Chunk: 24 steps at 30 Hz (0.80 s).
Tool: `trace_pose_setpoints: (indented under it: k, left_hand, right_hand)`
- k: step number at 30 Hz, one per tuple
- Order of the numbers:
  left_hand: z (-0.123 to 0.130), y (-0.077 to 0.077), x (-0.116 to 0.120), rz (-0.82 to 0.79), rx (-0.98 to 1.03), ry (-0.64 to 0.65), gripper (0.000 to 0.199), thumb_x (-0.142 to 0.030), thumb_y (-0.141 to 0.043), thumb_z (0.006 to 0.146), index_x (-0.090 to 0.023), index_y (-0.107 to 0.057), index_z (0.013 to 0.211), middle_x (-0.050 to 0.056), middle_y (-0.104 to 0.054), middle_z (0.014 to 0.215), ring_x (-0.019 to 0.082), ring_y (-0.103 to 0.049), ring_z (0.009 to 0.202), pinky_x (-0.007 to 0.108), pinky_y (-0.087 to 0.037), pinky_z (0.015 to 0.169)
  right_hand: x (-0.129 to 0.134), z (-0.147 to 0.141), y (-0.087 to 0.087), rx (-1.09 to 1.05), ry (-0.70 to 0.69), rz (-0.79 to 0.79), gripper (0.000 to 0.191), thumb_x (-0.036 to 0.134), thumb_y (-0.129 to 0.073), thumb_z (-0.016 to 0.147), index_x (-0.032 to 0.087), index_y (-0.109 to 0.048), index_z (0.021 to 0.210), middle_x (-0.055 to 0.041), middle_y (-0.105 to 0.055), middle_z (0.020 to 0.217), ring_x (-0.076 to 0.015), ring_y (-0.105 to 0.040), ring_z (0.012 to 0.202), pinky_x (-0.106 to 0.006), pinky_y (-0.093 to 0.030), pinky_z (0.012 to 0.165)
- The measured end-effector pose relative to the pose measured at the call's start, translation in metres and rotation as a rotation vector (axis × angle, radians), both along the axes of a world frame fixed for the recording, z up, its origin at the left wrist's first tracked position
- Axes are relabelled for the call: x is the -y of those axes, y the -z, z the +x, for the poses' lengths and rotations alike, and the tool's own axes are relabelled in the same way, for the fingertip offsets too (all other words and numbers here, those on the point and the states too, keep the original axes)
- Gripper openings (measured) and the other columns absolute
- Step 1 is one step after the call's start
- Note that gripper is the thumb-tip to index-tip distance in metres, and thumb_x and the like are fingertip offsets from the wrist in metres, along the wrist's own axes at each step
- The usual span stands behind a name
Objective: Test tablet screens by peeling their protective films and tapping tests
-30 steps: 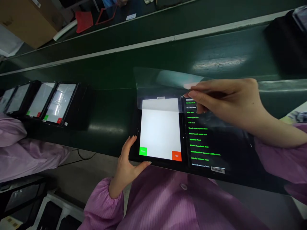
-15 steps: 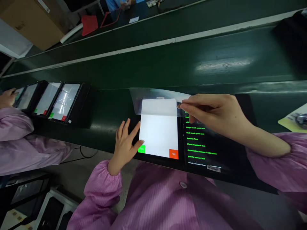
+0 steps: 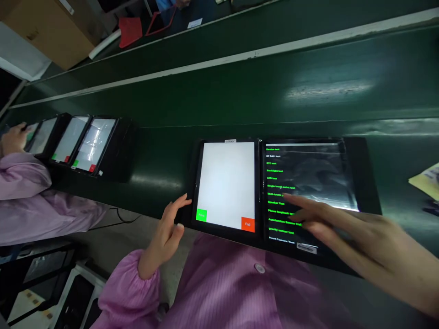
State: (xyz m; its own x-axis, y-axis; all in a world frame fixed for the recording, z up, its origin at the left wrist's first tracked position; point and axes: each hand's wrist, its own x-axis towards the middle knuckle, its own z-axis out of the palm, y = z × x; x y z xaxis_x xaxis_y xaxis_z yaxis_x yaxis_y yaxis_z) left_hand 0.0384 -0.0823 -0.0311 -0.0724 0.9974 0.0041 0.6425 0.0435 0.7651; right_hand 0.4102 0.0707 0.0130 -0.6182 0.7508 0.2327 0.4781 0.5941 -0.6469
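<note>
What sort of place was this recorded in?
Probably an electronics test line: a tablet displays Pass and Fail, a second tablet lists checks such as "Speaker Test", and a row of lit screens stands farther along the long green bench.

The worktop (image 3: 161, 151) looks smooth and glossy from here, the tablets (image 3: 227, 183) glassy, the shirt (image 3: 229, 285) cloth, the box (image 3: 51, 32) matt cardboard.

Two tablets (image 3: 228, 178) lie adjacent on the bench (image 3: 164, 155).

Left hand (image 3: 163, 241) loosely curved, right hand (image 3: 372, 249) palm down, index finger (image 3: 308, 204) extended, both bare
</note>
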Motion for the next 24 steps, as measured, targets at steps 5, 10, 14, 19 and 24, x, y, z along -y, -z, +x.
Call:
trace_pose_setpoints:
  k: [5, 10, 14, 19, 24]
  left_hand:
    - [-0.001, 0.007, 0.018, 0.068, -0.318, 0.214, 0.061, -0.059, -0.039, 0.109, -0.041, -0.027, 0.166, 0.012, -0.046, 0.168, 0.033, -0.037, 0.160, 0.070, -0.014, 0.131]
    - [-0.006, 0.016, 0.014, 0.118, -0.396, 0.204, 0.058, -0.058, -0.039, 0.109, -0.040, -0.034, 0.165, 0.011, -0.051, 0.164, 0.033, -0.044, 0.155, 0.068, -0.017, 0.132]
    - [-0.001, 0.013, -0.005, 0.109, -0.349, 0.116, 0.062, -0.056, -0.037, 0.110, -0.037, -0.024, 0.168, 0.011, -0.058, 0.157, 0.034, -0.049, 0.151, 0.071, -0.021, 0.130]
    - [0.011, 0.007, -0.025, 0.068, -0.452, 0.147, 0.057, -0.059, -0.037, 0.109, -0.042, -0.035, 0.164, 0.010, -0.052, 0.162, 0.037, -0.040, 0.156, 0.073, -0.020, 0.128]
    - [0.012, 0.003, -0.021, -0.012, -0.514, 0.167, 0.057, -0.063, -0.040, 0.107, -0.045, -0.039, 0.162, 0.011, -0.049, 0.161, 0.043, -0.037, 0.156, 0.080, -0.025, 0.122]
  right_hand:
    - [0.022, 0.044, 0.014, 0.067, 0.078, 0.131, 0.061, 0.032, -0.051, 0.102, 0.061, -0.045, 0.155, 0.0038, -0.078, 0.117, -0.0359, -0.077, 0.095, -0.055, -0.069, 0.071]
    - [0.041, 0.047, 0.027, 0.160, 0.057, 0.266, 0.061, 0.031, -0.056, 0.107, 0.045, -0.040, 0.165, -0.0057, -0.069, 0.138, -0.0348, -0.069, 0.117, -0.054, -0.064, 0.087]
    - [0.042, 0.043, 0.038, 0.229, 0.137, 0.300, 0.066, 0.035, -0.053, 0.107, 0.049, -0.030, 0.167, -0.0063, -0.064, 0.147, -0.0404, -0.066, 0.121, -0.061, -0.059, 0.090]
    - [0.032, 0.043, 0.043, 0.257, 0.244, 0.338, 0.069, 0.041, -0.055, 0.099, 0.062, -0.031, 0.160, -0.0042, -0.067, 0.143, -0.0486, -0.068, 0.114, -0.074, -0.051, 0.090]
    - [0.013, 0.057, 0.038, 0.140, 0.363, 0.289, 0.066, 0.040, -0.053, 0.097, 0.071, -0.037, 0.153, -0.0046, -0.069, 0.134, -0.0496, -0.069, 0.105, -0.077, -0.050, 0.087]
